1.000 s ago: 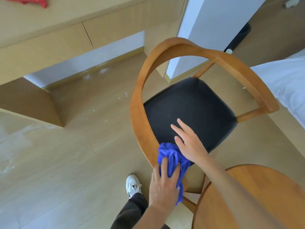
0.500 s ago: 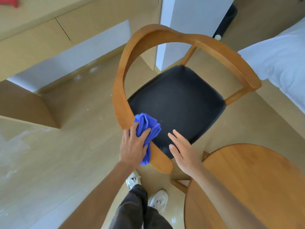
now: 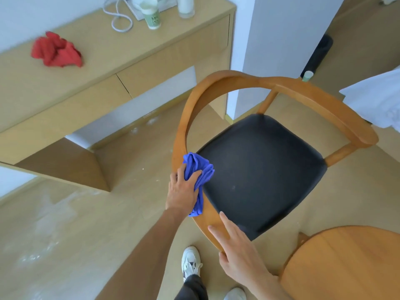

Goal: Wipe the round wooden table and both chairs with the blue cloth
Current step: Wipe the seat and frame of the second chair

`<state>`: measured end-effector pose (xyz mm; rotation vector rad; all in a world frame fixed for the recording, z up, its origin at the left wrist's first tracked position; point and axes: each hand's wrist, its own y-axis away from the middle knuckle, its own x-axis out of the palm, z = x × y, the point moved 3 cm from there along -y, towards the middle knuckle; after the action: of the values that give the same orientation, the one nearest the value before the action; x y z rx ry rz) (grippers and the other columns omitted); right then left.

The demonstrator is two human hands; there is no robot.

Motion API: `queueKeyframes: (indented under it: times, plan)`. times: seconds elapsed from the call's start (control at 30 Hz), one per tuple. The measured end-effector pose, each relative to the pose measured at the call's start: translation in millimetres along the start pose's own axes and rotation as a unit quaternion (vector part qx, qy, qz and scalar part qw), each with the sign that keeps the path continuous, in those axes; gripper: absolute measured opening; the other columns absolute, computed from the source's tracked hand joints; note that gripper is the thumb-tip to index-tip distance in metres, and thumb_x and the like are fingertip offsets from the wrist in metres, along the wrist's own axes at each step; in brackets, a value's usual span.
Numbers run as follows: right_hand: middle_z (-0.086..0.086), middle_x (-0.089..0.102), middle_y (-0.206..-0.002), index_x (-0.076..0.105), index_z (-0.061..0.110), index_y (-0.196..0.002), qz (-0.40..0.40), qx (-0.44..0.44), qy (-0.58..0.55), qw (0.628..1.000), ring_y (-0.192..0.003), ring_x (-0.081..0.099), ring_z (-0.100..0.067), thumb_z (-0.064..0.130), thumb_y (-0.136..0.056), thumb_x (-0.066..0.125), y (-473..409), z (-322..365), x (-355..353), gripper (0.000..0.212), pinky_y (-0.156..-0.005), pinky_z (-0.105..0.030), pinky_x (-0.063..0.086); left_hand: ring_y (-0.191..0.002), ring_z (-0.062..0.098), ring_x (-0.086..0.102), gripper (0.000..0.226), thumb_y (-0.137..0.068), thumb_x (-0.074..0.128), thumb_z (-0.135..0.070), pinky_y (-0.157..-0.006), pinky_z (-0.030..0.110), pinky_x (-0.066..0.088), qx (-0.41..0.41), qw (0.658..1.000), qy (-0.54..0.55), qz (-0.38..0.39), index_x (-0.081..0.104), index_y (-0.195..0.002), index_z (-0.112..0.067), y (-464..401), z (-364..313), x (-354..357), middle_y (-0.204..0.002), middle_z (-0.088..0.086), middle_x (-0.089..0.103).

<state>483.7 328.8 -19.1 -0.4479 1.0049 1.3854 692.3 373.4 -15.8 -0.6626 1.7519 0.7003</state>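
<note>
Blue cloth point(image 3: 198, 176), bunched up, sits pressed against the curved wooden armrest at the left edge of a chair point(image 3: 255, 83) with a black seat. Left hand point(image 3: 181, 190) grasps the cloth, fingers curled round it. Right hand point(image 3: 239, 251) lies relaxed with straight fingers on the near end of the same armrest. Round wooden table point(image 3: 346, 267) fills the lower right corner, beside the chair
</note>
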Motion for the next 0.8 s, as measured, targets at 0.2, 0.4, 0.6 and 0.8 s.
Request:
queueKeyframes:
  times: [0.2,0.4,0.6,0.8]
  plan:
    - [-0.005,0.050,-0.139,0.050,0.037,-0.122,-0.010,0.029,0.009,0.999,-0.107,0.062,-0.013,0.036,-0.057,0.082,-13.0,9.3,-6.5,0.072,-0.074,-0.022,0.056,-0.116,0.027,0.034,0.050,-0.095,0.040,-0.027,-0.107,0.030,0.027,-0.010,1.000,-0.004,0.017,0.029,-0.144,-0.036,3.0,-1.9,-2.5,-0.151,0.006,0.016]
    - [0.007,0.021,-0.139,-0.006,0.054,-0.142,0.000,0.064,-0.012,0.998,-0.125,0.033,-0.011,0.040,-0.074,0.041,-46.8,21.7,-16.2,0.084,-0.099,-0.021,0.030,-0.113,0.032,0.044,0.049,-0.088,0.058,-0.017,-0.100,0.038,0.042,-0.011,0.992,0.123,0.002,0.049,-0.136,-0.027,3.4,1.0,-11.3,-0.147,0.010,0.033]
    - [-0.001,0.065,-0.118,0.052,0.043,-0.121,-0.014,0.069,0.033,0.997,-0.097,0.067,-0.010,0.050,-0.046,0.065,-103.3,52.8,-46.6,0.076,-0.076,-0.017,0.054,-0.100,0.034,0.050,0.051,-0.079,0.070,-0.008,-0.088,0.046,0.050,-0.013,0.983,0.181,-0.030,0.059,-0.127,-0.020,-50.6,29.0,-22.5,-0.135,0.017,0.046]
    - [-0.014,0.058,-0.131,0.070,0.030,-0.111,-0.016,0.059,0.111,0.992,-0.113,0.062,-0.022,0.036,-0.043,0.085,-178.2,71.8,-52.9,0.070,-0.082,-0.032,0.056,-0.110,0.030,0.042,0.048,-0.090,0.057,-0.017,-0.099,0.041,0.042,0.032,0.984,0.177,-0.007,0.048,-0.137,-0.025,-130.0,59.1,-32.8,-0.141,0.012,0.037]
